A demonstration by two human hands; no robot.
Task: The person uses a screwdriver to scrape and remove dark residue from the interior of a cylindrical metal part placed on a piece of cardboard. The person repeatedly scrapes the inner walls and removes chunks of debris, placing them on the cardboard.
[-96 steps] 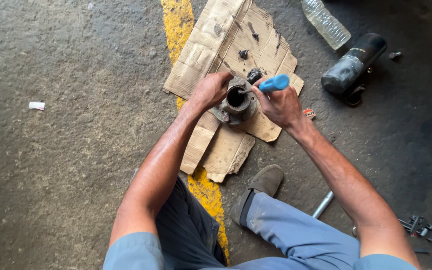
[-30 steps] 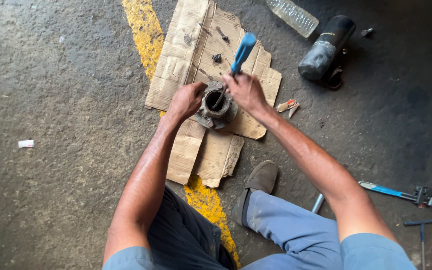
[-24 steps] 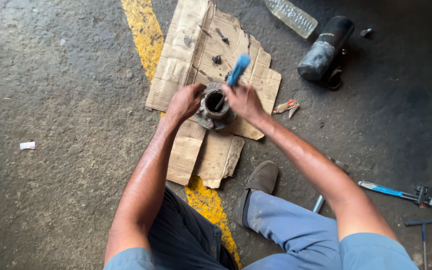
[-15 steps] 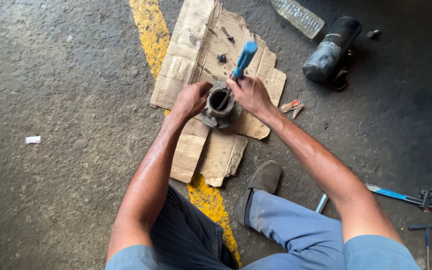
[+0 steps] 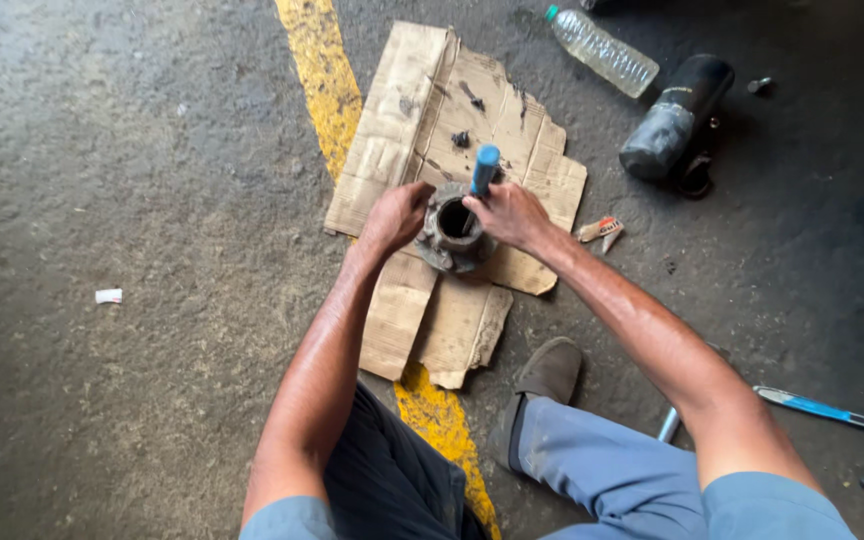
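Nearest the camera, the person's shoe (image 5: 549, 372) rests on the concrete floor (image 5: 132, 200). Beyond it, the left hand (image 5: 395, 214) is cupped against the left side of a rusty metal hub (image 5: 449, 232) that sits on flattened cardboard (image 5: 422, 110). The right hand (image 5: 512, 213), just right of the hub, is wrapped around a blue-handled tool (image 5: 484, 166) dipping into its bore. Farther off lie a plastic bottle (image 5: 602, 51) and a black cylinder (image 5: 675, 117).

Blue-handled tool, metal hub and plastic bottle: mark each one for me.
blue-handled tool (image 5: 485, 166), head view, on its blue grip.
metal hub (image 5: 440, 245), head view, on its left rim.
plastic bottle (image 5: 605, 53), head view, on its clear body.
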